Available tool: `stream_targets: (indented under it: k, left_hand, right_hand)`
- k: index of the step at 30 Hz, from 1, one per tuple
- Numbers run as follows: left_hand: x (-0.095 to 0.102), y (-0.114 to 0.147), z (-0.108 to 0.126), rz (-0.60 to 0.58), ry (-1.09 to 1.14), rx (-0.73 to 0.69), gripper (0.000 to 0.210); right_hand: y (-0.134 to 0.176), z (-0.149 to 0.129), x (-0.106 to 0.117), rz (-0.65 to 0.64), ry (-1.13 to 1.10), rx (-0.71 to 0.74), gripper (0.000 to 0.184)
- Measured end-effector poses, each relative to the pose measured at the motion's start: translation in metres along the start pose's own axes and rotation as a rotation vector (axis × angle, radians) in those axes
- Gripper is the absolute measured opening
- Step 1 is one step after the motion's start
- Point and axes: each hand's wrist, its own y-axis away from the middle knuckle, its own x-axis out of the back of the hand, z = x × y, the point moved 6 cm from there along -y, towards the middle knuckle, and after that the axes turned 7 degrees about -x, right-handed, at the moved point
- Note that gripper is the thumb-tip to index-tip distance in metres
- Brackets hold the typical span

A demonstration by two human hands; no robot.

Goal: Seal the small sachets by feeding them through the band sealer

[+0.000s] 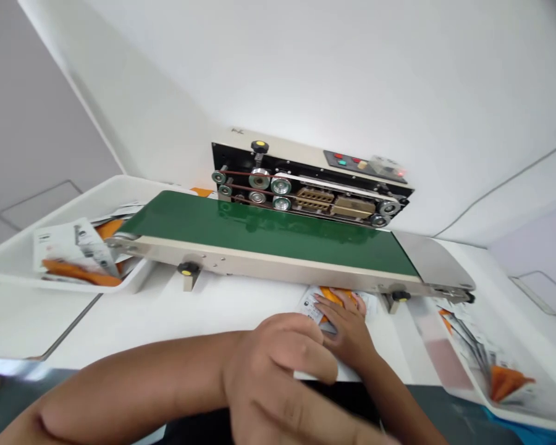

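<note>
Packets [81,244] in both bins [141,275] suggest you're midway; your right hand [352,330] covers more on the counter [231,312], its grip unclear, as with your left hand [282,371].

Can see white table [208,315] bearing machine [269,238] across the middle, left tub [141,277], right tub [440,358] and, near, right of centre, packets [308,306].

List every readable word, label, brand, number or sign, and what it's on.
Nothing legible.
Dark marks on the sealing machine's casing: too small to read.
Control panel: no readable lettering.
Packet under the right hand: print too small.
Packets in left tray: print and logos, too small and blurred.
Packets in right tray: unreadable.
</note>
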Motion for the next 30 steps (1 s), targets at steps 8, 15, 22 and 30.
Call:
stream_targets:
  k: [8, 15, 22, 30]
  left_hand:
    - [-0.063, 0.010, -0.093, -0.092, -0.106, -0.027, 0.035]
    - [-0.083, 0.021, -0.101, -0.204, -0.107, 0.124, 0.051]
    - [-0.078, 0.030, -0.103, -0.137, -0.144, 0.223, 0.024]
    - [-0.083, 0.033, -0.129, -0.286, -0.070, 0.410, 0.057]
  right_hand:
    - [0.001, -0.006, 0.025, 0.252, -0.095, 0.112, 0.016]
    - [0.014, 0.001, 0.050, 0.422, -0.256, 0.060, 0.017]
    - [-0.001, 0.003, 0.033, 0.291, -0.397, -0.090, 0.019]
    - [-0.022, 0.071, 0.069, -0.122, -0.665, -0.454, 0.023]
